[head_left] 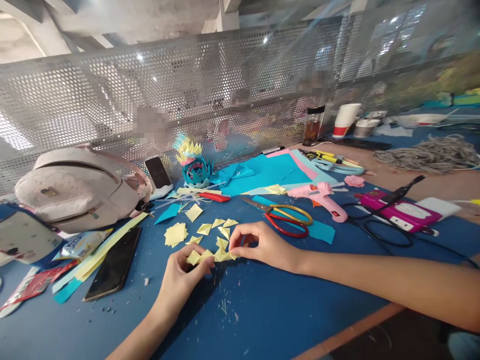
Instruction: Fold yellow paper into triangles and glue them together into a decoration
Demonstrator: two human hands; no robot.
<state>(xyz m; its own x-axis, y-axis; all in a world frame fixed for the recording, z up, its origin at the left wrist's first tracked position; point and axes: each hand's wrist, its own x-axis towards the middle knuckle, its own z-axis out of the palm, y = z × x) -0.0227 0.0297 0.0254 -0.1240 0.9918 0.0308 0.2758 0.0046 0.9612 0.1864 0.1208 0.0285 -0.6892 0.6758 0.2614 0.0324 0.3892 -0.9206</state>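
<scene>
A chain of folded yellow paper pieces runs between my two hands, just above the blue tabletop. My left hand pinches its left part between thumb and fingers. At its right end, the thumb and fingertips of my right hand are closed on the same chain. Several loose folded yellow pieces lie just beyond my hands. Left of these is a stack of yellow paper squares, with a single yellow square behind it.
Red-and-gold-handled scissors, a pink glue gun and a red cutter lie beyond my hands. Farther back stands a folded-paper model by blue sheets. A phone and backpack are left, a magenta power strip right.
</scene>
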